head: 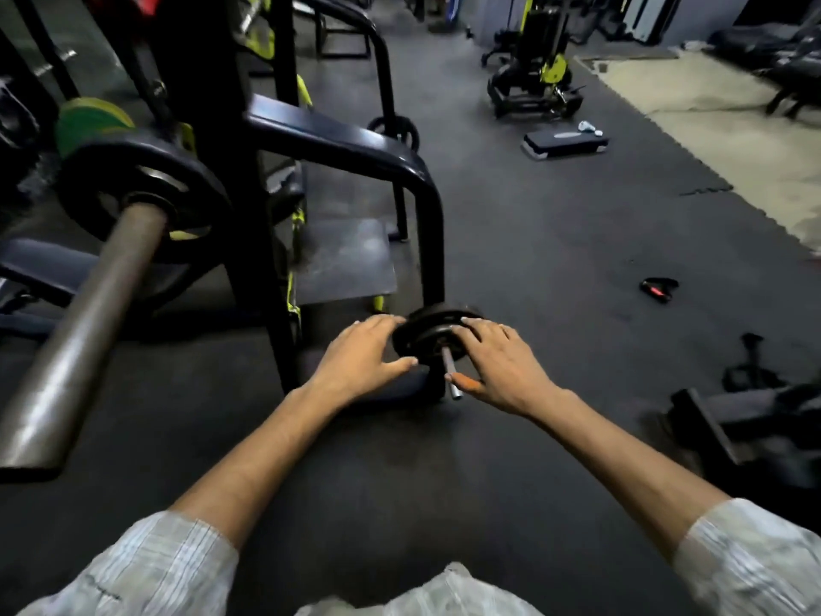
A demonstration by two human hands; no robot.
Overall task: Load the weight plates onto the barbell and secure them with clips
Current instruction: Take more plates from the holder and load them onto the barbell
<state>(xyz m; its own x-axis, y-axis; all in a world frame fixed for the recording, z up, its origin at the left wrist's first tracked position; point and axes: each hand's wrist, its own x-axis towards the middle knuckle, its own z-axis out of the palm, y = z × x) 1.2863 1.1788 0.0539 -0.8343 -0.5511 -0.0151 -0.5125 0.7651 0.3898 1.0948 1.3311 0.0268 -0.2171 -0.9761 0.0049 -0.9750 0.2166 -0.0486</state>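
A small, round black plate (437,333) sits on 1 thin silver peg (452,375) low on the rack (428,224). The left hand (362,355) and right hand (502,364) flank it, fingers curled round its rim. The 1 barbell (89,322) at left carries 2 more: a black disc (142,193) and a green disc (91,122).

A: How was the light in the gym?
B: Dim; the far-right beige mat (711,126) was brightest, and a dull sheen ran along the barbell (89,304) at near left.
A: And sharpness?
B: Soft throughout, with wide-angle bending at the edges.

left hand (360,357); right hand (502,371); both hands grip plate (433,333) on peg (451,375)
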